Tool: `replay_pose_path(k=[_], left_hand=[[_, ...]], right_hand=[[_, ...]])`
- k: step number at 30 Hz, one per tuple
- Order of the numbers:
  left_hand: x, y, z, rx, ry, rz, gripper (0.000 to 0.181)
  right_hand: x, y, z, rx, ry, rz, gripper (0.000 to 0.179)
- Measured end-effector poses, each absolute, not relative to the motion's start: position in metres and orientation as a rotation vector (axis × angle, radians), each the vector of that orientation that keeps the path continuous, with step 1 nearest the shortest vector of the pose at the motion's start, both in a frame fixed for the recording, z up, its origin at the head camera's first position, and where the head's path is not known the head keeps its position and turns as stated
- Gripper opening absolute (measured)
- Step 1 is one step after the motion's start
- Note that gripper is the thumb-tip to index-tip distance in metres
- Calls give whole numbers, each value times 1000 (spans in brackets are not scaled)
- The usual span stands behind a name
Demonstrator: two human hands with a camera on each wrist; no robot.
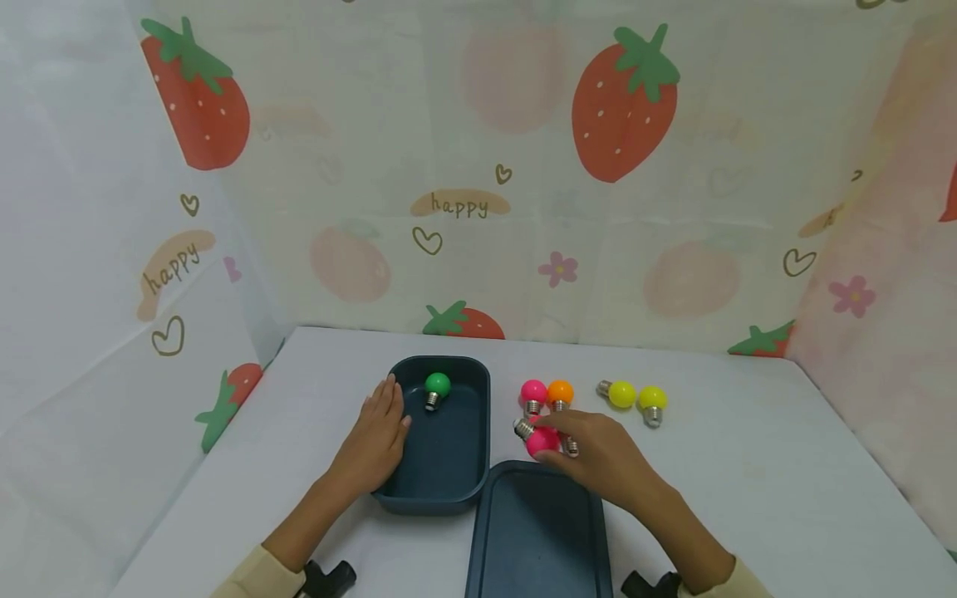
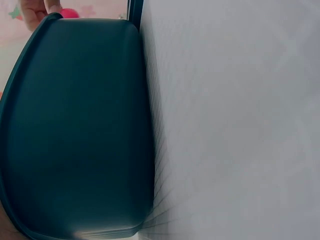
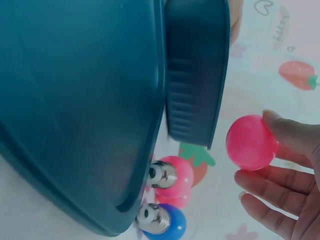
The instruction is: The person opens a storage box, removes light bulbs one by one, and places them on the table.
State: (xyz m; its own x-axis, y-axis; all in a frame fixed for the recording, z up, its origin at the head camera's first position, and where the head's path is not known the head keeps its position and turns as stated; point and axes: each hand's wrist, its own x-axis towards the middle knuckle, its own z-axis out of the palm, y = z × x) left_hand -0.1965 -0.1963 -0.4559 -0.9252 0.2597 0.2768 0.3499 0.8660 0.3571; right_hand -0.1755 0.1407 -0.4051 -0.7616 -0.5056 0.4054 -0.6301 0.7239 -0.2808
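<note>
My right hand [image 1: 598,453] pinches a pink bulb [image 1: 542,440] between thumb and fingers, its metal base pointing left. The same pink bulb [image 3: 251,143] shows close up in the right wrist view, raised off the table. My left hand [image 1: 377,436] lies with straight fingers along the left rim of a dark blue box [image 1: 452,453]. Inside the box, near its far end, lies a green bulb [image 1: 438,384]. Just beyond the right hand are another pink bulb [image 1: 533,391] and an orange bulb [image 1: 560,392]. A blue bulb [image 3: 172,224] appears in the right wrist view; the hand mostly hides it in the head view.
Two yellow bulbs, one lying sideways [image 1: 622,394] and one with its base toward me [image 1: 653,399], sit farther right. A dark blue lid [image 1: 542,531] lies at the box's near right corner. The white table [image 1: 748,465] ends at a printed curtain [image 1: 523,208].
</note>
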Motion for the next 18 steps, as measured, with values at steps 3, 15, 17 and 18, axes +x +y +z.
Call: replay_pose_path(k=[3, 15, 17, 18], left_hand=[[-196, -196, -455, -464, -2822, -602, 59], [-199, -196, -457, -466, -2831, -588, 60], [-199, -196, -457, -465, -2829, -586, 60], [-199, -196, -457, -465, -2829, -584, 60]], right_hand=[[-177, 143, -407, 873, -2640, 592, 44], [-180, 151, -413, 745, -2687, 636, 47], [-181, 152, -415, 739, -2689, 643, 48], [-182, 153, -415, 737, -2687, 647, 48]])
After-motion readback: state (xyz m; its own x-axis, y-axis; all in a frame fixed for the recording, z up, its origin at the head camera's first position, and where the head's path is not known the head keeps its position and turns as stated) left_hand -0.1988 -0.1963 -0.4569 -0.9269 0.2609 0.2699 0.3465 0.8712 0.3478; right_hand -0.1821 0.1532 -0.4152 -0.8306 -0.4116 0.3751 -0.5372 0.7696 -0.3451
